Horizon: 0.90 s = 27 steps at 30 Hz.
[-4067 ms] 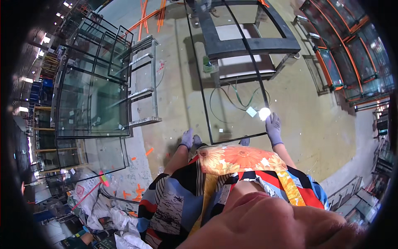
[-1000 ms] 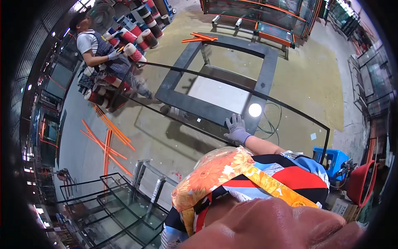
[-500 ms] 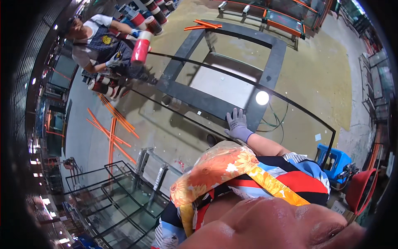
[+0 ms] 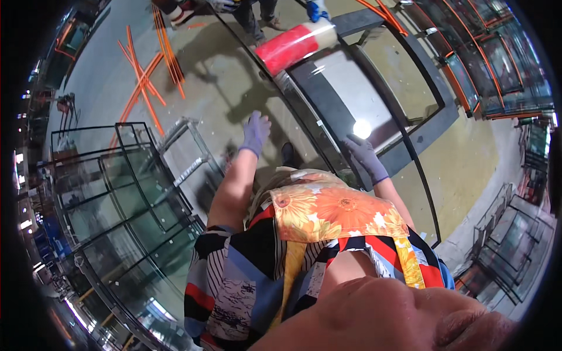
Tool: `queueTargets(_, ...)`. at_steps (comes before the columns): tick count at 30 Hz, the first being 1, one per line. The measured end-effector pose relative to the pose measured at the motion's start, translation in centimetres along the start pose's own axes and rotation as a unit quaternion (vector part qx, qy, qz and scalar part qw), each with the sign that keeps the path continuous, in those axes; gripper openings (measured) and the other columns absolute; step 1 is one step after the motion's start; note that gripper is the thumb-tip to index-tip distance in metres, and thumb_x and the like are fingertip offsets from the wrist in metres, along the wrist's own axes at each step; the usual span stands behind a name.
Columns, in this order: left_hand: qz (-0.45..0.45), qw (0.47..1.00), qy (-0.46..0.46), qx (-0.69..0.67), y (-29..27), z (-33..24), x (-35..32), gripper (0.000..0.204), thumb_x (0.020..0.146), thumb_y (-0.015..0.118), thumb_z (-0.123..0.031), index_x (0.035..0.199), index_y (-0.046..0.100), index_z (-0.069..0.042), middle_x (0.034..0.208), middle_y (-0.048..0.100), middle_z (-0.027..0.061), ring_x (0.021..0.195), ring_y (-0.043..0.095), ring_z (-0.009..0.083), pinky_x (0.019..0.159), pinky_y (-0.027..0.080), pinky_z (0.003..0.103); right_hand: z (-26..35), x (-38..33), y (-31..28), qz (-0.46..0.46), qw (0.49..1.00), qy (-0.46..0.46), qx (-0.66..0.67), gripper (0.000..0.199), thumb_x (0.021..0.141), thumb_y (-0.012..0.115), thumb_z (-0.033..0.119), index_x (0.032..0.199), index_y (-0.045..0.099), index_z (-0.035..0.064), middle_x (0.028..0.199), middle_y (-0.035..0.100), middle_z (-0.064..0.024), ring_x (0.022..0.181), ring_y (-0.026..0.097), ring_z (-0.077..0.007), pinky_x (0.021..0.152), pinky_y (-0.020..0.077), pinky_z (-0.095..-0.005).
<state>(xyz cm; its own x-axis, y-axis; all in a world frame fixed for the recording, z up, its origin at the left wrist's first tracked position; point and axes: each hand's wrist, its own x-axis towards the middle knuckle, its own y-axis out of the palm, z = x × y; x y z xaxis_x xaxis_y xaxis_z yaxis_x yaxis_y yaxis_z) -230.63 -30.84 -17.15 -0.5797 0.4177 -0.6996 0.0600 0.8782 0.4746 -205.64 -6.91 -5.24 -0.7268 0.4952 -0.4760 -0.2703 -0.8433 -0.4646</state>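
Note:
My left hand point(image 4: 256, 131), in a grey-purple glove, hangs over the floor left of the glass, fingers apart and holding nothing. My right hand point(image 4: 364, 157), gloved alike, reaches over the large glass pane point(image 4: 319, 111) with its fingers stretched out; whether it presses on the surface I cannot tell. The black-edged pane lies across a dark frame-shaped table point(image 4: 448, 117). At the far side, a co-worker's blue-gloved hand point(image 4: 317, 10) is at the pale end of a red-and-white film roll point(image 4: 295, 47), which lies over the pane.
Orange strips point(image 4: 140, 76) lie on the floor at the far left. Black-edged panes point(image 4: 117, 181) and a metal stand point(image 4: 181, 140) are close on my left. More glass on orange-edged racks point(image 4: 468, 64) stands at the far right. My shoe point(image 4: 287, 153) shows below the table's near edge.
The view has swung right. My left hand has come into sight, while my right stays over the pane's near side. The co-worker's film roll has come down over the glass.

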Motion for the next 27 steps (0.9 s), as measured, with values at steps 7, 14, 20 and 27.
queueTargets(7, -0.012, 0.999, -0.042, -0.024, 9.1, -0.8, -0.2, 0.037, 0.086, 0.045, -0.037, 0.112, 0.045, -0.010, 0.118, 0.050, 0.0110, 0.102, 0.051, 0.0303, 0.081, 0.042, 0.043, 3.4, 8.4, 1.6, 0.091, 0.983, 0.057, 0.149, 0.044, 0.084, 0.053, 0.039, 0.114, 0.055, 0.0085, 0.097, 0.059, -0.0014, 0.086, 0.054, -0.0103, 0.074, 0.0403, -0.0245)
queueTargets(14, 0.399, 0.877, -0.033, -0.266, 5.3, 3.5, 7.5, 0.032, 0.090, 0.036, -0.033, 0.106, 0.050, -0.008, 0.113, 0.050, 0.0089, 0.107, 0.048, 0.0292, 0.088, 0.042, 0.042, 8.3, 14.8, 5.1, 0.184, 0.893, 0.083, 0.402, 0.033, 0.085, 0.054, 0.033, 0.110, 0.051, 0.0110, 0.100, 0.059, -0.0032, 0.093, 0.055, -0.0168, 0.083, 0.0420, -0.0337)
queueTargets(20, 0.071, 0.986, -0.012, -0.149, 10.6, 0.2, 3.3, 0.033, 0.092, 0.031, -0.029, 0.109, 0.048, -0.006, 0.115, 0.049, 0.0074, 0.114, 0.044, 0.0256, 0.094, 0.036, 0.040, 9.4, 18.9, 8.7, 0.223, 0.759, 0.089, 0.605, 0.025, 0.086, 0.052, 0.026, 0.101, 0.054, 0.0060, 0.096, 0.059, -0.0081, 0.090, 0.055, -0.0235, 0.083, 0.0437, -0.0389)
queueTargets(27, 0.006, 0.987, -0.033, -0.157, 11.8, -0.9, 1.2, 0.033, 0.086, 0.048, -0.029, 0.113, 0.046, -0.010, 0.107, 0.049, 0.0016, 0.103, 0.048, 0.0202, 0.089, 0.038, 0.037, 8.1, 20.6, 9.5, 0.192, 0.700, 0.120, 0.677, 0.017, 0.083, 0.057, 0.019, 0.091, 0.057, 0.0042, 0.085, 0.059, -0.0079, 0.071, 0.056, -0.0201, 0.066, 0.0485, -0.0357)
